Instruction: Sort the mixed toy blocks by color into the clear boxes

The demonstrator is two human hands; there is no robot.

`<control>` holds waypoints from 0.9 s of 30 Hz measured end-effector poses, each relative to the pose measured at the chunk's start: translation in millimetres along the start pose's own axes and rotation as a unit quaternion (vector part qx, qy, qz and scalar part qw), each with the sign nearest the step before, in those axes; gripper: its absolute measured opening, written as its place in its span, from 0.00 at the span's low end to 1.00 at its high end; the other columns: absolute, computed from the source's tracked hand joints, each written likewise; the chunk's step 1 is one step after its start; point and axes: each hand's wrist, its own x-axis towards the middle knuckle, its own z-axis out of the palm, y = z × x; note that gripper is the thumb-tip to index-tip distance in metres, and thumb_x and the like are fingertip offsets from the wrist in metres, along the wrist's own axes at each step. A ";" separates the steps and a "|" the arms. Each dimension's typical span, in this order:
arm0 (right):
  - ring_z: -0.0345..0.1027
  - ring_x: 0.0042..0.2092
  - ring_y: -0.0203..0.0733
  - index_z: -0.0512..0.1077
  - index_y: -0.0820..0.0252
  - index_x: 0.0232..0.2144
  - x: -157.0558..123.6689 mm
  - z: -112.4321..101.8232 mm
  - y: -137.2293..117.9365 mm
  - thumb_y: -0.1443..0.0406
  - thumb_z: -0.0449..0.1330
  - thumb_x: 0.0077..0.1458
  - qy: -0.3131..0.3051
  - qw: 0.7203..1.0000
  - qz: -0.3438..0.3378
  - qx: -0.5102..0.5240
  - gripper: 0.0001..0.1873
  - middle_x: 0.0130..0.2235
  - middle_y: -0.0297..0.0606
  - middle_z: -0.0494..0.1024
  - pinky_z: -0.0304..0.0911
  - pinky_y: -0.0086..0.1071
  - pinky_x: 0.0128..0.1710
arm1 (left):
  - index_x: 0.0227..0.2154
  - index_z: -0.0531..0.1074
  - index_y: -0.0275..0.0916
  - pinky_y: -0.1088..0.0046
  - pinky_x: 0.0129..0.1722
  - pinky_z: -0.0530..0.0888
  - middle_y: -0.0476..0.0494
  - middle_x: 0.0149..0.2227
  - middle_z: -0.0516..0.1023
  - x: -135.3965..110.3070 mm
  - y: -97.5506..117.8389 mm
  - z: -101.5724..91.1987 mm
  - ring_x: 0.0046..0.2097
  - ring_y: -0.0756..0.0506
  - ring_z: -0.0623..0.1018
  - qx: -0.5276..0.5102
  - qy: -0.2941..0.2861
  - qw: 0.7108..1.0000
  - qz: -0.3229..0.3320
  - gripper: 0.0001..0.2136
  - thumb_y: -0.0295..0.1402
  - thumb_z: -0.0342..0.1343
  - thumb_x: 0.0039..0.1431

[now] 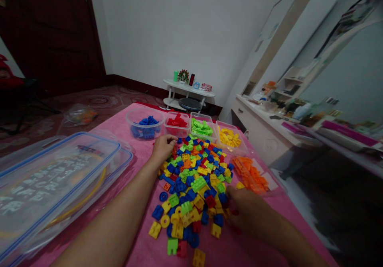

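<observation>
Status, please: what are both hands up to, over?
Left hand curled at block pile, beside red-block tub. Right hand on pile's near edge, blurred. Nothing blocking.

Dim, even indoor lighting with no visible source; brightest on the white wall (185,24), darkest at the door (50,32) and in the upper left corner. Soft, faint shadows only, beneath the left hand (163,147) and around the pile of blocks (194,183). Weak streaks of glare across the clear lidded boxes (54,175). Sharpest at the centre, on the blocks. Motion blur over the right hand (248,215) and along the dresser (263,119) and mirror (344,59) at the right edge. Wide-angle distortion: straight lines leaning and bowed near the borders, forearms stretched at the bottom. Saturated block colours against muted, slightly grainy surroundings.
</observation>
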 end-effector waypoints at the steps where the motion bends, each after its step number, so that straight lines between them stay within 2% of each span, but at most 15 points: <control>1: 0.69 0.35 0.43 0.70 0.62 0.39 1.9 5.3 -2.7 0.65 0.58 0.45 0.008 1.000 0.004 0.012 0.15 0.35 0.43 0.76 0.51 0.29 0.29 | 0.35 0.78 0.37 0.72 0.39 0.72 0.44 0.36 0.81 -0.1 0.3 0.0 0.37 0.46 0.79 0.002 0.001 1.000 -0.001 0.11 0.29 0.53 0.51; 4: 0.68 0.35 0.42 0.69 0.64 0.39 12.7 10.6 -13.4 0.65 0.58 0.47 0.043 0.998 0.009 0.037 0.14 0.35 0.43 0.76 0.52 0.29 0.30 | 0.34 0.78 0.37 0.72 0.39 0.73 0.44 0.35 0.81 -0.2 1.0 0.3 0.37 0.46 0.79 0.001 0.003 1.000 0.004 0.10 0.28 0.53 0.51; 8: 0.68 0.35 0.44 0.68 0.62 0.47 32.9 0.0 -34.3 0.62 0.59 0.49 0.088 0.995 0.009 0.054 0.21 0.33 0.41 0.75 0.52 0.30 0.30 | 0.33 0.78 0.37 0.72 0.38 0.73 0.43 0.35 0.81 0.0 0.4 0.6 0.36 0.46 0.79 -0.004 0.007 1.000 0.008 0.10 0.29 0.53 0.50; 12: 0.69 0.38 0.44 0.70 0.61 0.45 64.2 -7.0 -53.4 0.60 0.61 0.49 0.152 0.983 -0.050 0.092 0.20 0.36 0.41 0.76 0.54 0.30 0.32 | 0.33 0.78 0.37 0.72 0.38 0.73 0.43 0.35 0.81 0.6 -2.3 0.8 0.37 0.46 0.79 -0.012 0.006 1.000 0.010 0.10 0.29 0.52 0.51; 15: 0.69 0.36 0.43 0.70 0.61 0.43 94.5 -5.7 -61.9 0.60 0.61 0.48 0.202 0.969 -0.083 0.116 0.19 0.34 0.40 0.76 0.56 0.29 0.33 | 0.33 0.78 0.37 0.72 0.38 0.73 0.44 0.34 0.81 1.7 -5.0 1.8 0.36 0.46 0.79 -0.027 0.007 1.000 0.007 0.10 0.29 0.53 0.51; 19: 0.69 0.35 0.42 0.70 0.63 0.43 125.2 -7.5 -64.2 0.60 0.62 0.47 0.253 0.953 -0.060 0.154 0.20 0.32 0.39 0.76 0.57 0.29 0.32 | 0.33 0.78 0.37 0.73 0.36 0.73 0.44 0.33 0.81 2.6 -6.1 3.1 0.34 0.47 0.79 -0.041 0.005 0.999 -0.003 0.09 0.29 0.53 0.50; 21: 0.69 0.34 0.42 0.71 0.62 0.41 129.8 -12.4 -61.5 0.60 0.61 0.48 0.281 0.942 -0.049 0.177 0.17 0.33 0.38 0.76 0.58 0.29 0.32 | 0.33 0.78 0.37 0.73 0.36 0.73 0.44 0.33 0.81 2.3 -4.6 2.7 0.35 0.47 0.79 -0.041 0.003 0.999 -0.007 0.09 0.29 0.54 0.51; 24: 0.69 0.36 0.40 0.73 0.60 0.34 125.9 -21.3 -55.5 0.63 0.56 0.51 0.302 0.929 -0.075 0.199 0.10 0.34 0.37 0.77 0.60 0.29 0.36 | 0.33 0.78 0.36 0.72 0.37 0.73 0.44 0.34 0.81 0.9 -0.7 1.0 0.36 0.46 0.79 -0.040 0.000 0.999 -0.012 0.09 0.29 0.54 0.50; 27: 0.70 0.38 0.40 0.75 0.58 0.31 120.8 -24.2 -52.8 0.66 0.53 0.51 0.294 0.932 -0.090 0.191 0.10 0.36 0.36 0.78 0.60 0.29 0.39 | 0.33 0.78 0.37 0.72 0.38 0.73 0.44 0.34 0.81 -0.9 3.6 -0.5 0.36 0.47 0.78 -0.040 0.001 0.999 -0.015 0.09 0.28 0.54 0.51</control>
